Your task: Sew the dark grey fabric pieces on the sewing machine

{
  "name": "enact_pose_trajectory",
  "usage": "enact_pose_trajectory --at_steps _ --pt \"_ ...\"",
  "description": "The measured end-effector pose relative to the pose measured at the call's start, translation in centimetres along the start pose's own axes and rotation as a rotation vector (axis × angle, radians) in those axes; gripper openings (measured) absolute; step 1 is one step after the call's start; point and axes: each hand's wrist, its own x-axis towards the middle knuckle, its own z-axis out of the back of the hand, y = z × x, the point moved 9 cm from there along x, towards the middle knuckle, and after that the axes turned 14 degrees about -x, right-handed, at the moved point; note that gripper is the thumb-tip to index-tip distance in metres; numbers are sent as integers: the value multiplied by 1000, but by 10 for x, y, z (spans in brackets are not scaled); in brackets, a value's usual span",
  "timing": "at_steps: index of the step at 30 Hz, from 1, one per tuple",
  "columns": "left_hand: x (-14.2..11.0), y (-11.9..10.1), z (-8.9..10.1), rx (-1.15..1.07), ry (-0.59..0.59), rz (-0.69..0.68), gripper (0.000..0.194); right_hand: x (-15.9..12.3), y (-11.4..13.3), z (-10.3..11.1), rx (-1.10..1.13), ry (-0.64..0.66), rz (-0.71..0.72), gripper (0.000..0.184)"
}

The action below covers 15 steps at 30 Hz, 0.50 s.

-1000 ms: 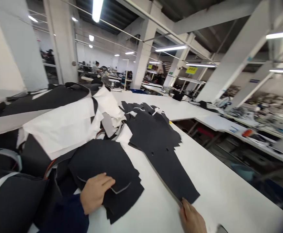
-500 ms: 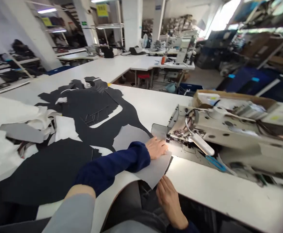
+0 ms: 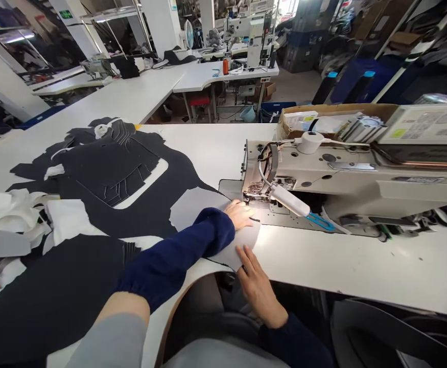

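Observation:
A grey fabric piece [image 3: 192, 209] lies on the white table [image 3: 361, 260] in front of a cream sewing machine [image 3: 346, 174]. My left hand [image 3: 239, 213], in a dark blue sleeve, lies flat on the fabric, fingers reaching toward the needle area [image 3: 256, 194]. My right hand [image 3: 257, 283] rests at the table's near edge, its fingers stretched out onto the lower corner of the same grey piece. Both hands press on the fabric with fingers apart.
Stacks of black cut fabric pieces [image 3: 112, 168] and white pieces [image 3: 16, 209] cover the table to the left. A cardboard box [image 3: 334, 115] sits behind the machine. Blue-handled scissors [image 3: 319, 222] lie on the machine bed. More work tables and machines stand at the back.
The view swung from the fabric piles on the left to the sewing machine. Both hands brought the grey piece closer to the needle; the left hand slid toward the presser foot.

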Motion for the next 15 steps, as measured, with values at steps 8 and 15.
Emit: enact_pose_trajectory --at_steps 8,15 --pt "-6 67 17 -89 14 199 17 55 -14 -15 85 -13 55 26" --pt "3 71 14 -148 45 179 18 48 -5 -26 -4 48 161 31"
